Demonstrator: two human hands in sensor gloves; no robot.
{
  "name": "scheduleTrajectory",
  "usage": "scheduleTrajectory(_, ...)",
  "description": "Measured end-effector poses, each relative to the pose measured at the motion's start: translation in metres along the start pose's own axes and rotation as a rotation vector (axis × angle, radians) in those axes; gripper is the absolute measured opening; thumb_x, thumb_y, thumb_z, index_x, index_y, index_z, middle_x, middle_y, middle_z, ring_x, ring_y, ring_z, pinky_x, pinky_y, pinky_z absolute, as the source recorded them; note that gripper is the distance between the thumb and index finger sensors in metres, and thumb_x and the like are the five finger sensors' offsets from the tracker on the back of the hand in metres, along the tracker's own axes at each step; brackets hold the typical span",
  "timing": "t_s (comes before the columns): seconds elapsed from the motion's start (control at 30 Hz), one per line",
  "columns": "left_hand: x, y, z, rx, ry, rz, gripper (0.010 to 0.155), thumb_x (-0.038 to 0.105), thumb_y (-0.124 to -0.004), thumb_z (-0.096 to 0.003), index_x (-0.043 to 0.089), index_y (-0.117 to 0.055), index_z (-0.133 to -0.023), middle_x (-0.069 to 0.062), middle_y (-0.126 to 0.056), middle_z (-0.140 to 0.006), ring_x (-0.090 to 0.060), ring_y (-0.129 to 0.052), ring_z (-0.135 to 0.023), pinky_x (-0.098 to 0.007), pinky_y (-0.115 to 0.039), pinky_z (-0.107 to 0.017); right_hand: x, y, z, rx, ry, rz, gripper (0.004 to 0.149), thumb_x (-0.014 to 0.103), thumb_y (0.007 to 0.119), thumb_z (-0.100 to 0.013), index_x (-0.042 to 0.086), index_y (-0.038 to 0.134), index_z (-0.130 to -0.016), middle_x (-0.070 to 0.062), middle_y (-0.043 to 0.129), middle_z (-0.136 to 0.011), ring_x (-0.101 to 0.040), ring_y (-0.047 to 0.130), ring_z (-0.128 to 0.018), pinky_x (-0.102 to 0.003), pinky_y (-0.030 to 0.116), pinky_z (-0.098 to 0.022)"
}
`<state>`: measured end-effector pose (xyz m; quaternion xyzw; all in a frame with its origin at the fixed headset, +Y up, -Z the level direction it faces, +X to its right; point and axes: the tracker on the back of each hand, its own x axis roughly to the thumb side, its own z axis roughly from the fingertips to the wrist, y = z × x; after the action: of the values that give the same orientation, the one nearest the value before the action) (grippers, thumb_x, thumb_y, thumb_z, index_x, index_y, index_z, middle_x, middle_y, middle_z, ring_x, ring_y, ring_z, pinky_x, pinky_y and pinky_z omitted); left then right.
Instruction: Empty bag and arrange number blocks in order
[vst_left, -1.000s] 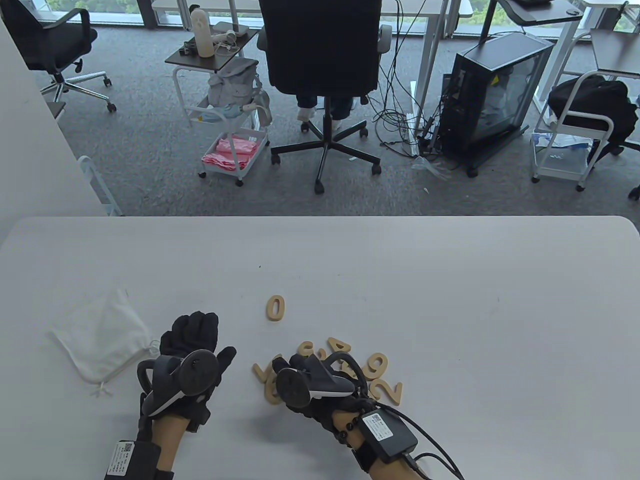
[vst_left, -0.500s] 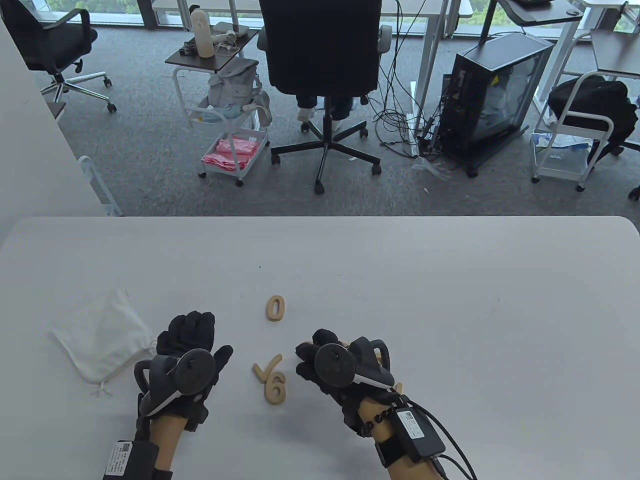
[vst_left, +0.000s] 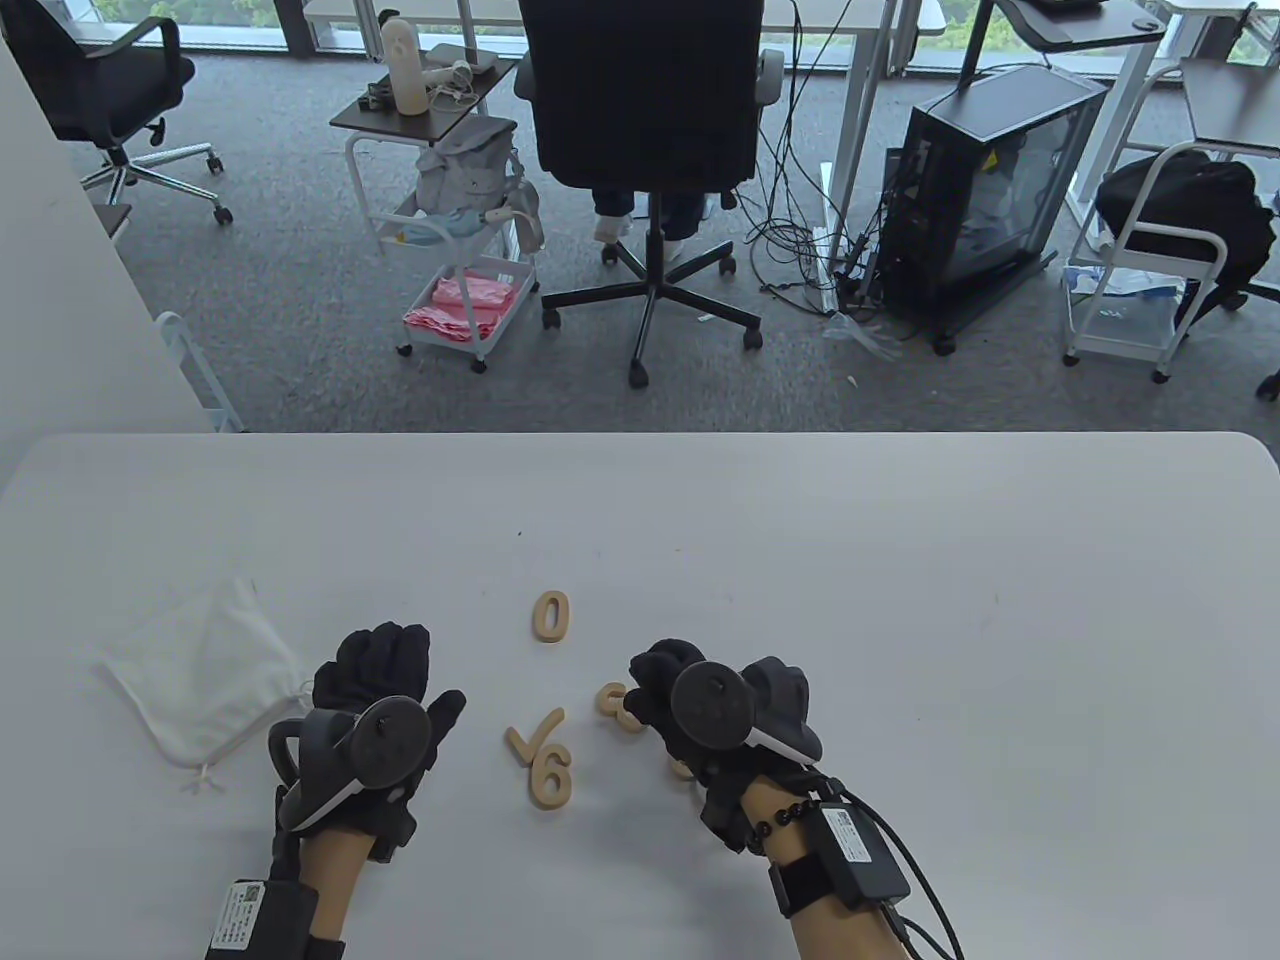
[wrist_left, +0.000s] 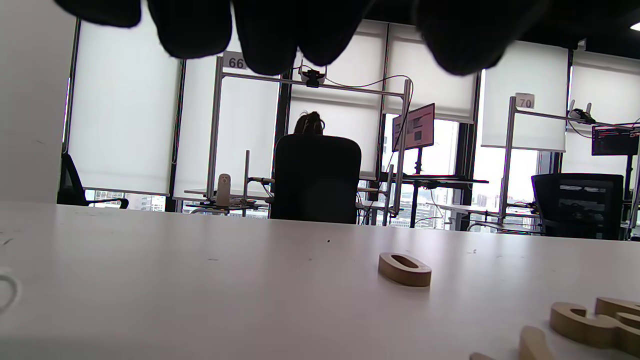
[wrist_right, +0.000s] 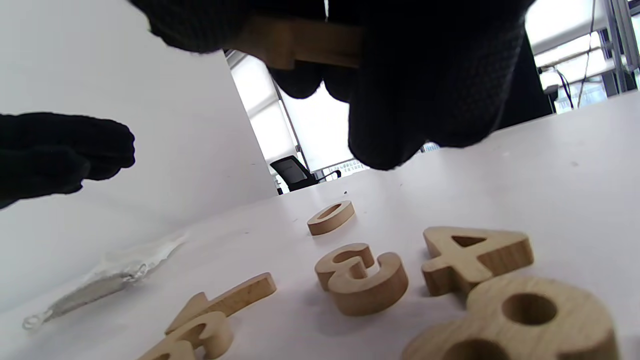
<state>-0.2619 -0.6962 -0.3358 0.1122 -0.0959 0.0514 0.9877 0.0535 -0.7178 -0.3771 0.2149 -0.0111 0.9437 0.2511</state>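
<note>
Wooden number blocks lie at the table's front centre. The 0 (vst_left: 550, 615) lies alone, farther back. The 7 (vst_left: 535, 740) and the 6 (vst_left: 550, 778) touch each other. The 3 (vst_left: 612, 703) peeks out beside my right hand (vst_left: 655, 690), which covers the rest of the pile. In the right wrist view my right hand (wrist_right: 320, 50) grips a wooden block (wrist_right: 305, 45) whose number is hidden, above the 3 (wrist_right: 362, 277), the 4 (wrist_right: 475, 257) and a round-holed block (wrist_right: 520, 325). My left hand (vst_left: 375, 660) is open and empty, left of the 7.
The white drawstring bag (vst_left: 200, 680) lies flat at the front left, also low in the right wrist view (wrist_right: 100, 285). The 0 shows in the left wrist view (wrist_left: 404, 269). Beyond the table's far edge (vst_left: 640, 435) are office chairs and carts.
My right hand has moved right and a little back, uncovering the 7 and 6 and now hiding the 4, 9 and 2. My left hand has barely shifted.
</note>
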Motion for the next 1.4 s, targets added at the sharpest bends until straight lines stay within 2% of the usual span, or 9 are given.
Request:
scheduleTrajectory(0.07, 0.0, 0.0, 0.0, 0.001, 0.001, 0.002, 0.076, 0.051, -0.07, -0.0529, 0.004, -0.055, -0.111, -0.03, -0.055, -0.111, -0.063, -0.061, -0.099, -0.078, -0.052, -0.065, -0.005, 0.002, -0.002, 0.063, 0.037, -0.097, 0.057, 0.043, 0.067, -0.051, 0.017, 0.07, -0.102, -0.023, 0.061, -0.101, -0.033, 0.102, -0.063, -0.043, 0.094, -0.048)
scheduleTrajectory(0.17, -0.001, 0.0, 0.0, 0.002, 0.004, 0.006, 0.076, 0.051, -0.07, -0.0529, 0.004, -0.055, -0.111, -0.03, -0.055, -0.111, -0.063, -0.061, -0.099, -0.078, -0.052, -0.065, -0.007, 0.002, -0.003, 0.061, 0.047, -0.118, 0.052, 0.044, 0.069, -0.049, 0.017, 0.08, -0.093, -0.022, 0.07, -0.095, -0.027, 0.107, -0.051, -0.037, 0.098, -0.037)
scheduleTrajectory(0.37, -0.003, 0.001, 0.0, 0.011, 0.009, 0.012, 0.076, 0.051, -0.07, -0.0529, 0.004, -0.056, -0.111, -0.03, -0.055, -0.111, -0.063, -0.061, -0.099, -0.078, -0.053, -0.065, -0.001, -0.008, -0.003, -0.093, 0.084, -0.223, 0.05, 0.037, 0.077, -0.047, 0.009, 0.082, -0.088, -0.013, 0.092, -0.076, -0.011, 0.11, -0.027, -0.026, 0.099, -0.018)
scheduleTrajectory(0.57, -0.004, 0.002, -0.001, 0.017, 0.014, 0.009, 0.076, 0.051, -0.07, -0.053, 0.004, -0.056, -0.111, -0.03, -0.056, -0.111, -0.063, -0.061, -0.1, -0.078, -0.053, -0.065, 0.002, -0.027, -0.013, -0.128, 0.16, -0.36, 0.054, 0.029, 0.084, -0.048, 0.002, 0.076, -0.094, -0.012, 0.097, -0.075, -0.013, 0.108, -0.03, -0.027, 0.098, -0.02)
scheduleTrajectory(0.67, -0.006, 0.002, -0.001, 0.016, 0.022, 0.015, 0.076, 0.051, -0.07, -0.0529, 0.004, -0.056, -0.111, -0.03, -0.056, -0.111, -0.063, -0.061, -0.1, -0.078, -0.053, -0.065, 0.005, -0.036, -0.035, -0.061, 0.219, -0.373, 0.05, 0.028, 0.085, -0.048, 0.006, 0.079, -0.093, -0.011, 0.097, -0.078, -0.019, 0.107, -0.037, -0.032, 0.097, -0.026)
scheduleTrajectory(0.77, -0.008, 0.001, -0.002, 0.013, 0.029, 0.017, 0.076, 0.051, -0.07, -0.0529, 0.004, -0.056, -0.111, -0.03, -0.056, -0.111, -0.063, -0.061, -0.1, -0.078, -0.053, -0.065, 0.008, -0.037, -0.06, -0.087, 0.295, -0.319, 0.049, 0.027, 0.084, -0.047, 0.009, 0.08, -0.092, -0.017, 0.092, -0.082, -0.024, 0.105, -0.043, -0.036, 0.095, -0.031)
scheduleTrajectory(0.83, -0.01, 0.001, -0.002, 0.013, 0.033, 0.017, 0.076, 0.051, -0.07, -0.0529, 0.004, -0.056, -0.111, -0.03, -0.056, -0.111, -0.063, -0.061, -0.1, -0.078, -0.053, -0.065, 0.009, -0.03, -0.078, -0.057, 0.292, -0.294, 0.048, 0.027, 0.084, -0.047, 0.014, 0.08, -0.093, -0.023, 0.079, -0.09, -0.027, 0.102, -0.053, -0.038, 0.093, -0.039)
scheduleTrajectory(1.0, -0.016, 0.003, -0.002, 0.023, 0.051, 0.032, 0.076, 0.051, -0.07, -0.0529, 0.004, -0.056, -0.111, -0.03, -0.056, -0.111, -0.063, -0.061, -0.1, -0.078, -0.053, -0.065, 0.001, -0.002, -0.117, -0.033, 0.455, -0.27, 0.049, 0.027, 0.086, -0.047, 0.005, 0.081, -0.091, -0.016, 0.093, -0.077, -0.022, 0.105, -0.041, -0.034, 0.095, -0.028)
scheduleTrajectory(1.4, -0.017, 0.004, -0.002, 0.029, 0.06, 0.044, 0.076, 0.051, -0.07, -0.0529, 0.004, -0.056, -0.111, -0.03, -0.056, -0.111, -0.063, -0.061, -0.1, -0.078, -0.053, -0.065, -0.015, 0.053, -0.17, 0.102, 0.548, 0.051, 0.053, 0.025, 0.089, -0.046, 0.002, 0.08, -0.093, -0.018, 0.099, -0.069, -0.021, 0.106, -0.034, -0.031, 0.095, -0.022)
